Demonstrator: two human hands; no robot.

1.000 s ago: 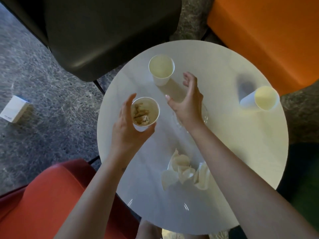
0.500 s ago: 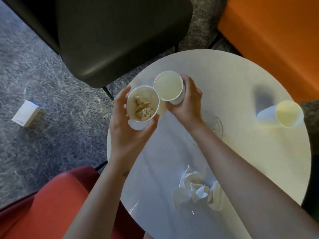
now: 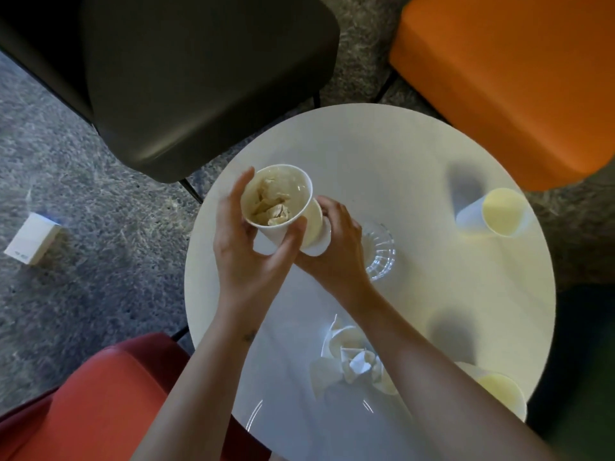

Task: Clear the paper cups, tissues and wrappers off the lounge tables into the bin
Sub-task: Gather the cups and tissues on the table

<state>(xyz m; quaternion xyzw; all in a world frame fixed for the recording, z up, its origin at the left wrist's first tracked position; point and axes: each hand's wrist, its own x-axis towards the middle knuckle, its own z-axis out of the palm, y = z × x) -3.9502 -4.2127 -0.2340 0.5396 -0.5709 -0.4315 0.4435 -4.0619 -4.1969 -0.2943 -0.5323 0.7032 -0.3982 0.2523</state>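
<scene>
My left hand point(image 3: 248, 251) grips a white paper cup point(image 3: 276, 197) stuffed with crumpled tissue, held above the left side of the round white table point(image 3: 416, 154). My right hand point(image 3: 336, 247) holds a second, empty paper cup point(image 3: 316, 229) right beside and partly under the first; the two cups touch. A third paper cup point(image 3: 496, 212) stands at the table's right edge. Another cup point(image 3: 499, 392) shows at the near right, partly behind my right forearm. Crumpled white tissues point(image 3: 349, 364) lie on the near part of the table.
A clear glass dish point(image 3: 381, 257) sits just right of my right hand. Around the table stand a black chair point(image 3: 199, 78), an orange seat point(image 3: 515, 71) and a red chair point(image 3: 100, 400). A small white box point(image 3: 31, 242) lies on the grey carpet at left.
My right hand closed on the empty cup and lifted it. My left hand brought the tissue-filled cup over it, so the cups now overlap. The view shifted, revealing a cup at near right.
</scene>
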